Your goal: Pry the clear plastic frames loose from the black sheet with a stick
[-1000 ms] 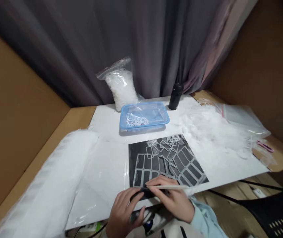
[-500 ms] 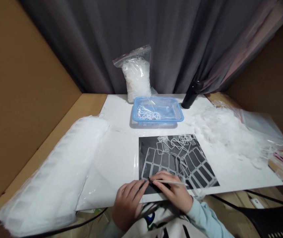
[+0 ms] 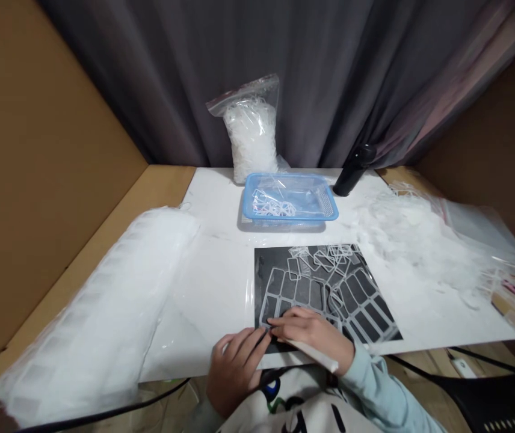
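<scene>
A black mat lies on the white sheet near the table's front edge, covered with white plastic grid frames and several loose small frames. My right hand rests on the mat's near edge, fingers pinched round a thin white stick-like tool whose tip touches a frame. My left hand lies beside it at the mat's near left corner, fingers curled and pressing down on the sheet.
A blue tray with loose white frames stands behind the mat, a clear bag of white parts behind that, a black bottle to its right. A heap of white scraps fills the right. A long plastic-wrapped bundle lies left. Cardboard walls enclose both sides.
The view swung to the left and steadied. My right hand turned the stick from lying level across the mat to pointing down toward me. Both hands stayed at the mat's near edge.
</scene>
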A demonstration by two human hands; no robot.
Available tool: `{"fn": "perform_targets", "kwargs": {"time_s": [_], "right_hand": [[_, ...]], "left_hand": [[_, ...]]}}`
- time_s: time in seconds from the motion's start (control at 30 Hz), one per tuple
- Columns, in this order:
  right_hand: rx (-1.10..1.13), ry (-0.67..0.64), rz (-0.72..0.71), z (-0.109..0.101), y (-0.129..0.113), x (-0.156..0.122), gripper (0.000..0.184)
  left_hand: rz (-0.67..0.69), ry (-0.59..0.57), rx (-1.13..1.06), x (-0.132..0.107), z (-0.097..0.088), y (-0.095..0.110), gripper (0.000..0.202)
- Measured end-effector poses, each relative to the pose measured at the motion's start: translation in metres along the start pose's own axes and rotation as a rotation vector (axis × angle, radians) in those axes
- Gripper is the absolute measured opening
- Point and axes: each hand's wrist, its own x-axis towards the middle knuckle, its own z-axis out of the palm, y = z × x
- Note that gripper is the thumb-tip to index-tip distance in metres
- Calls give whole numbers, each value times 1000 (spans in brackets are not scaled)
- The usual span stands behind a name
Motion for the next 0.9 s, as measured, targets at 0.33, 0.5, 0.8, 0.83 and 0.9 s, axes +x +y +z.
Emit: {"fn": "perform_targets", "kwargs": {"time_s": [0.33,0.5,0.8,0.83,0.9], "right_hand": [[70,83,-28,3,-3,-1,26],[456,129,91,-5,-3,2,23],[507,135,141,-7,-4,2,21],[500,137,132,-7,-4,2,21],[486,142,111,-6,-3,1,20]], "left_hand": [[-16,11,1,0,0,1,37],[-34,3,5,-4,2,2,48],[-32,10,-7,-1,0,2,48],[-35,14,-7,-1,0,2,48],[-37,15,-6,-2,0,2,49]]}}
